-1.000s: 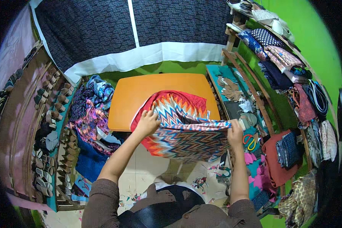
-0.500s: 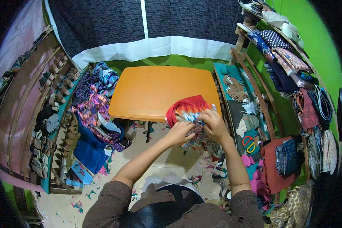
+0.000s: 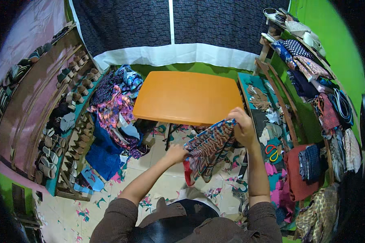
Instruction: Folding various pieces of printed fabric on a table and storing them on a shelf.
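Note:
A patterned cloth (image 3: 209,152) in red, blue and brown hangs stretched between my two hands, just this side of the orange table (image 3: 188,97). My left hand (image 3: 177,154) is closed on its left edge, lower down. Higher up and to the right, my right hand (image 3: 243,124) pinches the other top corner near the table's front right corner. A red band shows at the cloth's lower left, and its loose folds hang over the floor.
Shoe forms line a wooden rack (image 3: 75,106) on the left, beside heaped fabrics (image 3: 109,109). At right, a teal bench (image 3: 251,81) bears scraps and yellow-and-red-handled scissors (image 3: 273,152). Folded cloths (image 3: 308,65) fill the right shelf. Scraps litter the tiled floor (image 3: 144,172).
The bunched cloth has been spread out between my hands and lowered off the table. My right hand has moved up and right, my left slightly down and left. The view has shifted a little.

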The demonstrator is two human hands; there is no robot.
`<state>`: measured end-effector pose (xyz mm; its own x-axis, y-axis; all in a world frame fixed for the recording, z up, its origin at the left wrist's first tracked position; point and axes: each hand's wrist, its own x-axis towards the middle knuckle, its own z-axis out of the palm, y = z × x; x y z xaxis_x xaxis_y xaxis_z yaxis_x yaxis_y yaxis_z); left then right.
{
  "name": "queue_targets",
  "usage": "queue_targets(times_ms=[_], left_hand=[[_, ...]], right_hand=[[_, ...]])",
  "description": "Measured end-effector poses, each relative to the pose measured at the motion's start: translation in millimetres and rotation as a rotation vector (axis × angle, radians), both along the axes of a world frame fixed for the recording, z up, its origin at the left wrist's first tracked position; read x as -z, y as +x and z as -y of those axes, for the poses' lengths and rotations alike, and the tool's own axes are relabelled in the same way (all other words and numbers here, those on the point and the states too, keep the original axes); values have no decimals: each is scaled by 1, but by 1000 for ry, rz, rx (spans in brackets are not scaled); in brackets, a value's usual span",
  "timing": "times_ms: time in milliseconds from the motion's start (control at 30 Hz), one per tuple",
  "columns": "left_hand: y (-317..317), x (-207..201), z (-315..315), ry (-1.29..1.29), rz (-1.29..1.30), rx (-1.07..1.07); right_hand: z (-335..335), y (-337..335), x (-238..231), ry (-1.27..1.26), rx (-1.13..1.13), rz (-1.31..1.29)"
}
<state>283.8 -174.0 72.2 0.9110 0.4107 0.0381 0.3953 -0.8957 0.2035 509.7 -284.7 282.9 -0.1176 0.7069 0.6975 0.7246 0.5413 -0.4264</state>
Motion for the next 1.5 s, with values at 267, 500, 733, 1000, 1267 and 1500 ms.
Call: queue_targets(times_ms=[267,500,733,1000,1267,1500], left_hand=[[-122,-81,-17,265,-38,-252],[-186,-126,-49,412,145,-282],[-194,-171,-62,566,394,-355],[-175,-168,-108,580,460,-520],[-108,-153,-191,339,626,-597],[-66,-118,-272,-122,536,-605]], right_hand=[[45,4,48,-194,436,-39],[67,-32,90,-326,488,234],[59,-18,97,-412,489,477],[32,38,115,-462,564,287],[-54,134,116,-429,277,-598],[-130,197,96,-331,237,-650]])
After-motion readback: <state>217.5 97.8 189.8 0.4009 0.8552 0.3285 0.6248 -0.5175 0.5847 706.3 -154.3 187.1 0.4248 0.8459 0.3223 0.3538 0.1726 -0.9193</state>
